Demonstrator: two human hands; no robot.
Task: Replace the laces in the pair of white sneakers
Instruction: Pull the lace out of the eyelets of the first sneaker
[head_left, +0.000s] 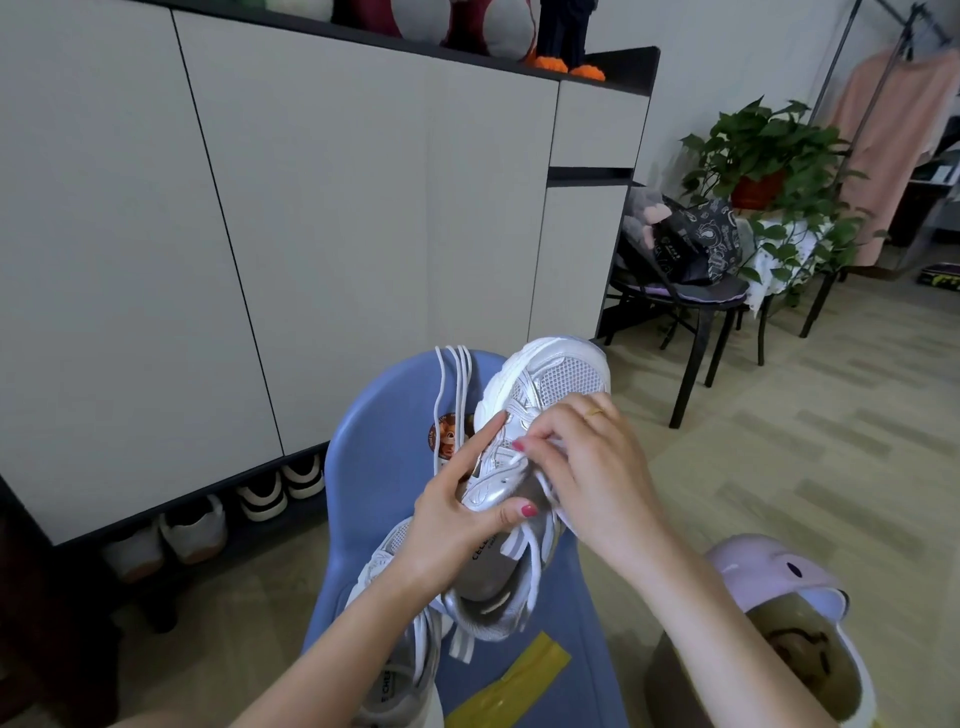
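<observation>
2 white mesh-and-leather sneakers here. One, the raised white sneaker (540, 395), is held toe-up between both hands; the other, the second white sneaker (395, 613), lies under the left forearm on the blue plastic chair (384, 467), its heel end running out of the bottom of the shot.

L hand (457, 525): gripping the raised shoe at mid-body, thumb curled over the tongue side, index finger stretched up along the sole edge. R hand (587, 467): fingers bunched, pinching the thin white lace (519, 460) right at the eyelets, approx a finger's reach above the L thumb. More of that lace loops down past the R wrist side of the shoe.

Spare white laces (452, 384): 3–4 strands draped over the chair's top edge, just beyond the L fingertip; exact count can't tell.

1 strip of yellow tape (514, 680) lies on the seat below both forearms. 1 lilac-lidded bin (769, 587), lid up, sits below the R elbow.

Room: grey cabinet doors (311, 234) close beyond the L hand, several shoes (260, 499) in the gap under them. To the R of the R hand, open floor (805, 441), then 1 black chair (696, 312) and 1 potted plant (769, 156) further back.
</observation>
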